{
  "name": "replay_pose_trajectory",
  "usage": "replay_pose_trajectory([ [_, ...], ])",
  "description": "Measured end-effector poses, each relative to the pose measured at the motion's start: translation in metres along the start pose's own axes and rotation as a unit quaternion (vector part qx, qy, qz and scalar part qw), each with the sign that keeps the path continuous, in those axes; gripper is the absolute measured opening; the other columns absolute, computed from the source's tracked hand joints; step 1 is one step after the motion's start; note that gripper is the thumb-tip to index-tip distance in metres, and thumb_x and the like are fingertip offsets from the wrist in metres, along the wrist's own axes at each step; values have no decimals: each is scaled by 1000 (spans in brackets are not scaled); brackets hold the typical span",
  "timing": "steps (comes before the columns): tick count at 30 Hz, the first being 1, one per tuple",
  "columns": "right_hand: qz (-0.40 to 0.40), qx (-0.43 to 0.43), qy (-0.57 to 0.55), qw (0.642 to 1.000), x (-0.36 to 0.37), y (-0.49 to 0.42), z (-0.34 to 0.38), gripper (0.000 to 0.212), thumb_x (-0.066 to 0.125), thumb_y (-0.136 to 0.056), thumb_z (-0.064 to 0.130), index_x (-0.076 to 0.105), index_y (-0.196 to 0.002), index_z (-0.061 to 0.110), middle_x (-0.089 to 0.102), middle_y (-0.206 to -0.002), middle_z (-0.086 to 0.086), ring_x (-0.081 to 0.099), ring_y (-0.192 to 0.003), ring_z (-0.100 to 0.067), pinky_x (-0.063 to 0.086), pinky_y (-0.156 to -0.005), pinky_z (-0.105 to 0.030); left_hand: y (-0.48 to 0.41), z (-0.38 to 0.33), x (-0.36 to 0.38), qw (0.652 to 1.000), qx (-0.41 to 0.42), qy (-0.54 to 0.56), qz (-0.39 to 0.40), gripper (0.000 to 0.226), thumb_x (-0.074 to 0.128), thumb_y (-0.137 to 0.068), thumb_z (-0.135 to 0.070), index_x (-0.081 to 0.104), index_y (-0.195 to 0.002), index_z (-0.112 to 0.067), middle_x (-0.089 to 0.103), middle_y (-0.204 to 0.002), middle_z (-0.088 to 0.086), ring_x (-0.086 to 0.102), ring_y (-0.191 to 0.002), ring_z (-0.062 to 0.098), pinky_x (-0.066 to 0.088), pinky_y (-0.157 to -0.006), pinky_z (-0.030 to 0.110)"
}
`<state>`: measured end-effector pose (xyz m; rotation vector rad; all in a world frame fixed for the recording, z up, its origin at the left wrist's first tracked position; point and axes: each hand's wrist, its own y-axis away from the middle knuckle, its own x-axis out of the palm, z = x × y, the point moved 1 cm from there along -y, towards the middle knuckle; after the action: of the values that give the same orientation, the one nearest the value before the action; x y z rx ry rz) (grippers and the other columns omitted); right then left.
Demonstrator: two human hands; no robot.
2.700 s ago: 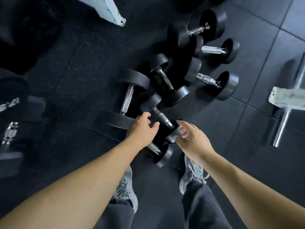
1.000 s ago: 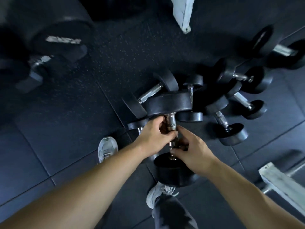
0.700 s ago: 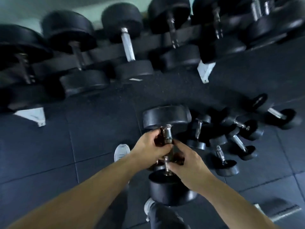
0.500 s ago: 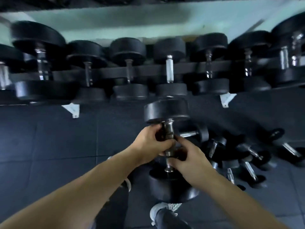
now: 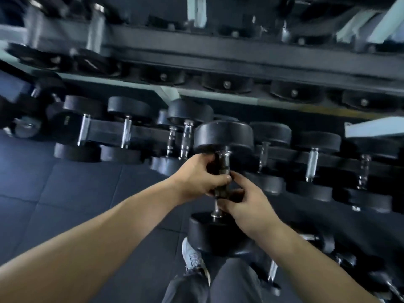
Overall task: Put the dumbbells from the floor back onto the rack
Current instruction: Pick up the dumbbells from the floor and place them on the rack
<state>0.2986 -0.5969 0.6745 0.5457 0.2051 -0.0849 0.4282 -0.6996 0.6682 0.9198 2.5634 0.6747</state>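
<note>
Dumbbell [image 5: 223, 136]: centre frame, lifted clear of floor [image 5: 65, 193].
Left hand [image 5: 197, 177]: wrapped round handle.
Right hand [image 5: 247, 204]: gripping handle lower down.
Rack [image 5: 218, 51]: across upper frame.

The left forearm [image 5: 98, 243] and right forearm [image 5: 306, 259] are bare all the way to the wrists, and the left hand [image 5: 196, 178] and right hand [image 5: 247, 204] are bare too. The legs are in dark grey trousers [image 5: 231, 283] of soft, creased cloth. One sneaker [image 5: 193, 258] shows, pale grey-white, with laces [image 5: 192, 262] crossing its top.
</note>
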Motion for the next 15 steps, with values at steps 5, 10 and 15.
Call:
replay_pose_trajectory([
  [5,14,-35,-2,999,34,-73,77,49,76,-79,1,67,-96,46,76,-83,22,70,-78,5,52,-77,-21,-29,-30,-95,999,2,5,-42,14,82,-86,-5,73,-96,-8,75,-90,8,73,-87,24,62,-84,47],
  [10,37,-78,13,996,56,-153,142,43,76,-79,2,68,-96,41,79,-92,8,74,-89,-7,59,-85,-32,-73,-61,-177,995,25,-12,-95,14,79,-90,-5,71,-93,-16,73,-80,-3,70,-67,2,58,-61,21],
  [15,35,-81,18,996,74,-230,199,41,76,-74,14,70,-110,32,78,-96,5,74,-91,-12,59,-85,-34,-124,-87,-251,993,20,-18,-119,13,80,-90,-10,74,-101,-9,80,-101,14,78,-96,27,65,-87,41],
])
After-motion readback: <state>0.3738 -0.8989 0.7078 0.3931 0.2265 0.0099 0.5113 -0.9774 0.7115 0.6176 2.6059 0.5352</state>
